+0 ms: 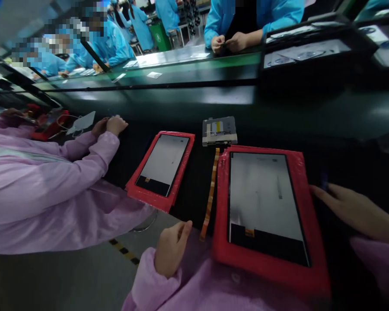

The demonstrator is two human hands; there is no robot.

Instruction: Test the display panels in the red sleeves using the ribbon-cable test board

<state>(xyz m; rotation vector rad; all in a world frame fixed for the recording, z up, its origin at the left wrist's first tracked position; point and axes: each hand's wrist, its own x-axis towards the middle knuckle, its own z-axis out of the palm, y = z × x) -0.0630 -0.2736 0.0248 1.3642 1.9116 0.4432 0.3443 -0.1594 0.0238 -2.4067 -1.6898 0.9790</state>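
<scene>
My left hand (172, 249) is curled closed with the thumb against the fingers, close to the lower end of an orange flex cable strip (210, 194). Whether anything is inside it is hidden. A slim dark-blue tool (324, 179), too dim to name, pokes up from my right hand (353, 209), whose fingertips reach the right edge of a red frame (314, 242). In this frame lies a flat display panel (262, 190) with a grey face, a black lower band and a small orange tab (249, 233).
Left of the cable lies a second red frame (152, 201) holding a similar panel (165, 157). A stack of flat parts (219, 131) sits behind. A co-worker's pink sleeve (94, 151) is at left; beyond the green conveyor (181, 73) are people in blue and a black tray (307, 60).
</scene>
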